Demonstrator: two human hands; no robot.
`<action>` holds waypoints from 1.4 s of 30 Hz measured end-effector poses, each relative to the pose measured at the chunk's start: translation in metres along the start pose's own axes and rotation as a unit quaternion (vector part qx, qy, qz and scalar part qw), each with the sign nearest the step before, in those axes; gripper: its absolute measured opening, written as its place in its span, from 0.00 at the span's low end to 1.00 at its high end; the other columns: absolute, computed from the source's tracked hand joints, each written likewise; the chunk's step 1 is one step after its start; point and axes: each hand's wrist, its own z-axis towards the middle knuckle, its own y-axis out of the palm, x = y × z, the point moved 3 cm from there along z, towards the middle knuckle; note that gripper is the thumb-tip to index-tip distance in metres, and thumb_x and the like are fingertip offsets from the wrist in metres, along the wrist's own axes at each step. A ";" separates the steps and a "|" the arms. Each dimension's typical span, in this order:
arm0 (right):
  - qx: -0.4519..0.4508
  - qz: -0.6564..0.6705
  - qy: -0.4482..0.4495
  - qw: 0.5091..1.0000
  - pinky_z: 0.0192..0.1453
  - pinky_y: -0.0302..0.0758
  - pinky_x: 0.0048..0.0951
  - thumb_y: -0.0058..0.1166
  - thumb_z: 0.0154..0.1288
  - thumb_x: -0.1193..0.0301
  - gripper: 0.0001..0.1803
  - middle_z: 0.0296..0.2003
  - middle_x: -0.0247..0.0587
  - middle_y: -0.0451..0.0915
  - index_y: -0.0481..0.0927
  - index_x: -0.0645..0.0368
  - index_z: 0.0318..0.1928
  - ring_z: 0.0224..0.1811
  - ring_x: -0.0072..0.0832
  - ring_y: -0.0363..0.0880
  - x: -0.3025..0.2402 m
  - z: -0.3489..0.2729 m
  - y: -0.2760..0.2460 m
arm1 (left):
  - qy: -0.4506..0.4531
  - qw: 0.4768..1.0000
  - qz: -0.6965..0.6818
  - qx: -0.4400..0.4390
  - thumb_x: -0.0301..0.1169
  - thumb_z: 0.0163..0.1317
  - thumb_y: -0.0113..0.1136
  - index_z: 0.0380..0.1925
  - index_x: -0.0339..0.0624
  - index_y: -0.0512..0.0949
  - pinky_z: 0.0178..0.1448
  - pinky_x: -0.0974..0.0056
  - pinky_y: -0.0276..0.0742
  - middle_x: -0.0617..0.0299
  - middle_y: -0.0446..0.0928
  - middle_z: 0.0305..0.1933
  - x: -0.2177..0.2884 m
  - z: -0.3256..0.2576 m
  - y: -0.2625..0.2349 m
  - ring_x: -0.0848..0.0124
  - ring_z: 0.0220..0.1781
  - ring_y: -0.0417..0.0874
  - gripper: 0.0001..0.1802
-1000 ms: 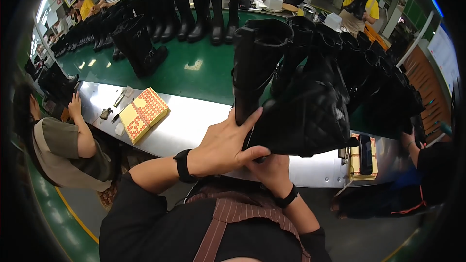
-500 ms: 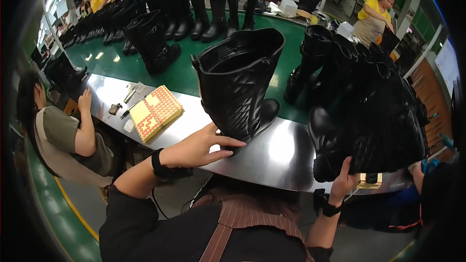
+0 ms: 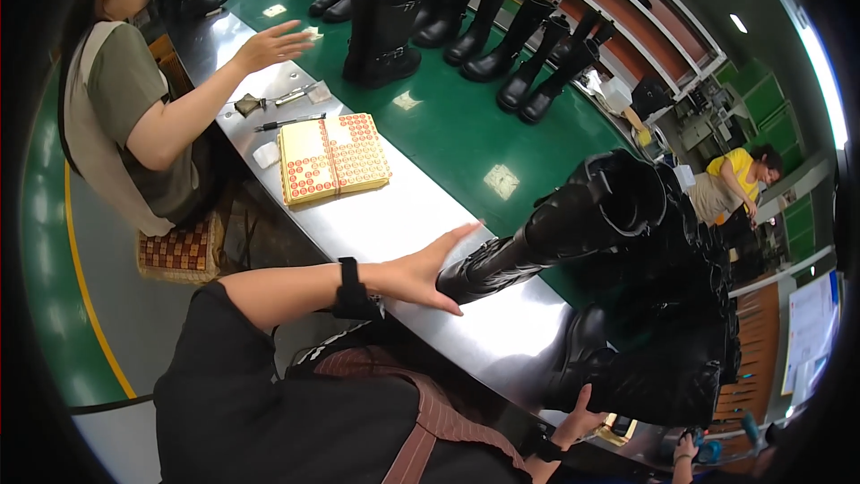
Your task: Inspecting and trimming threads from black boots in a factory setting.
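My left hand (image 3: 419, 274) is at the low end of a tall black boot (image 3: 546, 237). Its thumb and fingers are spread to either side of that end, gripping it. The boot's shaft slants up to the right and its opening shows at the top. At the lower right, my right hand (image 3: 580, 419) has its fingers and thumb on another black boot (image 3: 573, 367); part of the grip is hidden. That boot lies at the near edge of the metal worktop (image 3: 421, 206), against a dark cluster of quilted boots (image 3: 672, 341).
A banded stack of yellow cards with red dots (image 3: 336, 157) lies beside a pen (image 3: 287, 123). Several black boots (image 3: 381, 27) stand on the green surface (image 3: 439, 108). A seated co-worker (image 3: 134, 108) reaches over the worktop's left end. Another person (image 3: 730, 184) stands at the far right.
The view has turned and tilted. The boot at my left hand has turned and now leans to the right. My left thumb and fingers have spread wider. The seated co-worker's arm reaches farther out.
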 end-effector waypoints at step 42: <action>-0.218 0.081 0.033 0.972 0.38 0.75 0.24 0.61 0.62 0.76 0.08 0.32 0.41 0.81 0.82 0.64 0.41 0.33 0.25 0.80 -0.106 -0.046 0.062 | -0.027 0.997 0.069 -0.012 0.45 0.44 0.82 0.71 0.36 0.54 0.74 0.51 0.59 0.46 0.63 0.68 0.042 0.041 0.049 0.55 0.73 0.63 0.61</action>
